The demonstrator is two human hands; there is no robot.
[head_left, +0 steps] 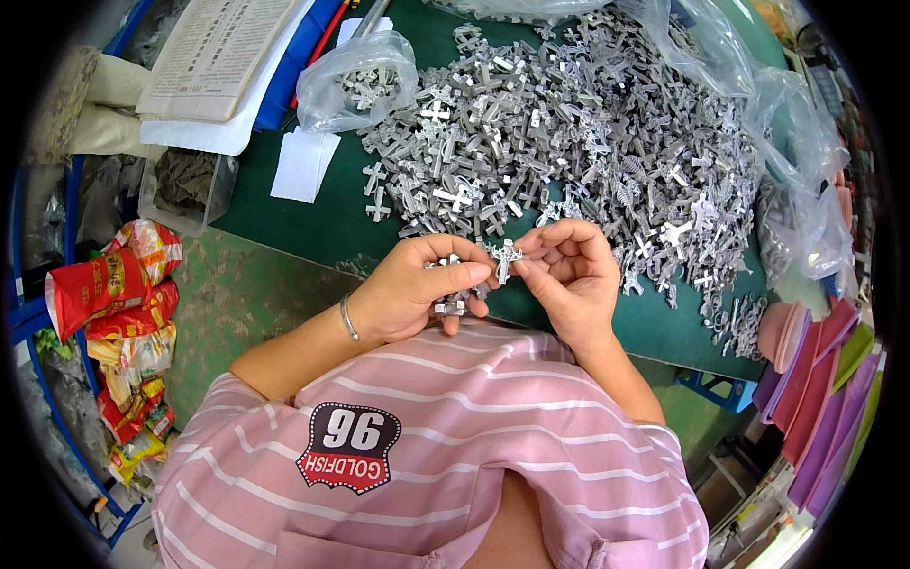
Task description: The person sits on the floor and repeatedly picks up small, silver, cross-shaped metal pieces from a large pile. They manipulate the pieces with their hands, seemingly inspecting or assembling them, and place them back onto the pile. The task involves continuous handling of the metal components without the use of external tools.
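A small silvery metal cross (505, 254) is held between my two hands, just over the near edge of the green table (313, 228). My right hand (575, 284) pinches it between thumb and fingertips. Curled beside it, my left hand (409, 289) has its thumb and fingertips at the cross's left side. Several more grey metal crosses (451, 304) rest within the left hand's curled fingers, partly hidden. A broad heap of loose metal crosses (559, 142) spreads over the table just beyond both hands.
A clear plastic bag (327, 102) of metal pieces and white paper slips (303, 169) lie at the left. A clear plastic box (223, 190) sits by the left edge. Plastic sheeting (791, 133) borders the heap's right. Red snack packets (100, 289) hang left; coloured cloths (829, 389) hang right.
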